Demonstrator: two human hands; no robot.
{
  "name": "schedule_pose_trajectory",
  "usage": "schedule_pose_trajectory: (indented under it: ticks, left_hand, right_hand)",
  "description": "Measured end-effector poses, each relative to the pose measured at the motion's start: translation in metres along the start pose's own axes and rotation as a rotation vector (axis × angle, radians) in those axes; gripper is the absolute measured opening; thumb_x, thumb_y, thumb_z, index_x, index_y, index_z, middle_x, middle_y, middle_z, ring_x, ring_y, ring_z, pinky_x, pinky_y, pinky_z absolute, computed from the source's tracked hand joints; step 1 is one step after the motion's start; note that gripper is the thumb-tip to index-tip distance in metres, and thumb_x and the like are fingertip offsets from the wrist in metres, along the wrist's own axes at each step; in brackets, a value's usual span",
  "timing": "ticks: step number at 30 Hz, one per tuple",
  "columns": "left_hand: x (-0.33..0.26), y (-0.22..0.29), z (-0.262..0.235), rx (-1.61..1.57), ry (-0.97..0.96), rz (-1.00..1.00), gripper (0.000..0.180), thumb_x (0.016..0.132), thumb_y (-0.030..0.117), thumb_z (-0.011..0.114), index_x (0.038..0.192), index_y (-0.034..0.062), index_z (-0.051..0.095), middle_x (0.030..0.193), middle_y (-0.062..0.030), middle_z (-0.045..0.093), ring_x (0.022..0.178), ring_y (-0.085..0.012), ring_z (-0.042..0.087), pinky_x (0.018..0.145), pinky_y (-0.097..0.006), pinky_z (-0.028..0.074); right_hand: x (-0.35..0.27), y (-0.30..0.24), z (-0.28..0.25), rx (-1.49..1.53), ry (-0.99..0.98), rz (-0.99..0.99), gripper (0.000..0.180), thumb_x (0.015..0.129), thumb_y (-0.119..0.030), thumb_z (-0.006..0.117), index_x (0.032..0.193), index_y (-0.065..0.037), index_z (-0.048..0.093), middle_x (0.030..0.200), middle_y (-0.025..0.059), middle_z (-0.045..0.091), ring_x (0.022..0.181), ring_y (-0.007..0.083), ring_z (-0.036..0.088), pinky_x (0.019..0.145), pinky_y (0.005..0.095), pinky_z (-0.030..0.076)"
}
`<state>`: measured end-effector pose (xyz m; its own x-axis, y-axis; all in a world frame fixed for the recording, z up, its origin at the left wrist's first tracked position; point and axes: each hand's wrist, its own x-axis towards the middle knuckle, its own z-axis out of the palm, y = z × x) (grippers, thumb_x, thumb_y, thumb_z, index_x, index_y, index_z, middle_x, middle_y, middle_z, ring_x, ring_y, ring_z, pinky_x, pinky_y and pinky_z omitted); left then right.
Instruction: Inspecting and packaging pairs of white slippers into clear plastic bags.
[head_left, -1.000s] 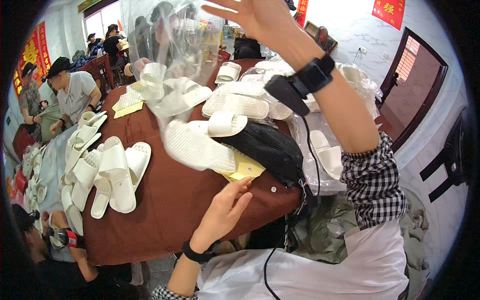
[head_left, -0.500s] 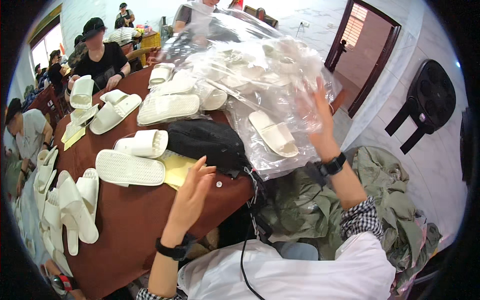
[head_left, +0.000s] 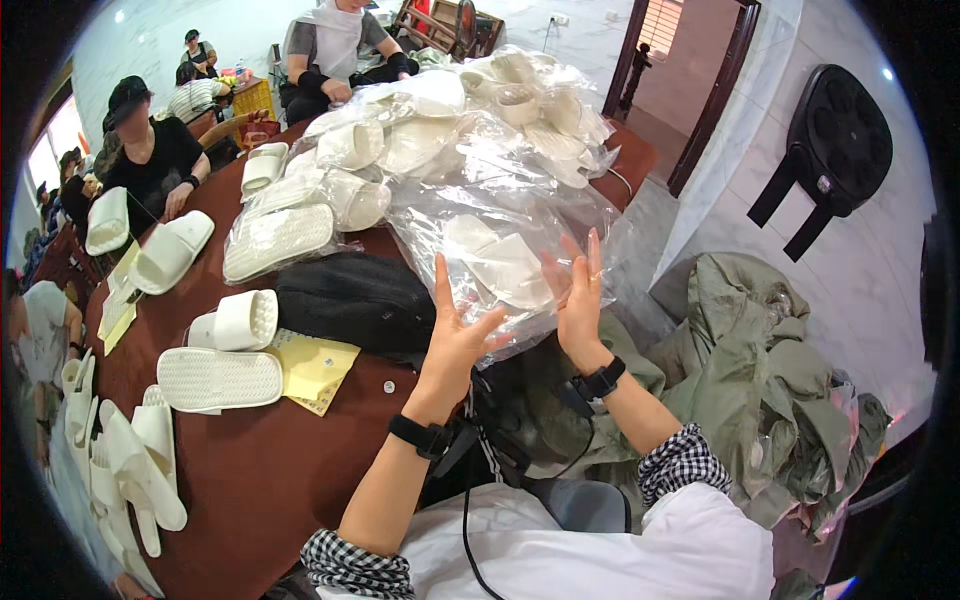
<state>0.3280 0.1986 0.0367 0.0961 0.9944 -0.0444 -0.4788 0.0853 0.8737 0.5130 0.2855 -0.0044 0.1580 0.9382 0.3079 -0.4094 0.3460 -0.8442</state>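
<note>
My left hand (head_left: 455, 345) has its fingers spread at the near edge of a clear plastic bag (head_left: 415, 195). On the bag's other side is my right hand (head_left: 580, 310), fingers also apart, its fingertips against or just in front of the plastic. Between the two hands lies a white slipper (head_left: 515, 270), seen through the film with another pale slipper partly beside it. Beyond them a heap of white slippers (head_left: 430, 95) sits in and under crinkled plastic. Whether any finger presses the film is hard to tell.
A black cloth bag (head_left: 350, 300) lies left of my hands on the brown-covered table (head_left: 270, 470). Near it are yellow paper (head_left: 310, 365) and a loose slipper sole (head_left: 220, 380). Several slippers (head_left: 140, 455) line the left edge. Green sacking (head_left: 730, 370) is heaped at right. People sit across the table.
The raised plastic has come down over the slipper heap, uncovering a person behind it. My right hand has dropped and moved inward; my left hand has moved right, toward the bagged slipper.
</note>
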Motion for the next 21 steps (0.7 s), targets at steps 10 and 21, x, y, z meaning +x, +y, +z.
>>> schedule_pose_trajectory:
  ticks: [10,21]
  left_hand:
    - [0.033,-0.035,-0.034,0.071,0.033,0.044,0.056,0.092,-0.003,0.053,0.147,-0.0047,0.046,0.137,-0.0142,0.050,0.108,-0.0206,0.060,0.089,-0.031,0.054]
    - [0.029,-0.035,-0.029,-0.003,0.195,-0.061,0.058,0.097,-0.006,0.050,0.152,-0.0083,0.032,0.140,-0.0227,0.045,0.114,-0.0239,0.061,0.090,-0.038,0.060]
  right_hand:
    - [0.018,-0.008,-0.022,0.220,-0.240,0.159,0.054,0.109,-0.024,0.045,0.160,-0.011,0.030,0.155,0.0142,0.043,0.138,0.0294,0.049,0.108,0.0409,0.048]
    - [0.026,0.003,-0.046,-0.293,-0.230,0.426,0.055,0.106,-0.037,0.052,0.152,-0.008,0.043,0.139,0.0104,0.058,0.107,0.0208,0.067,0.086,0.0332,0.058]
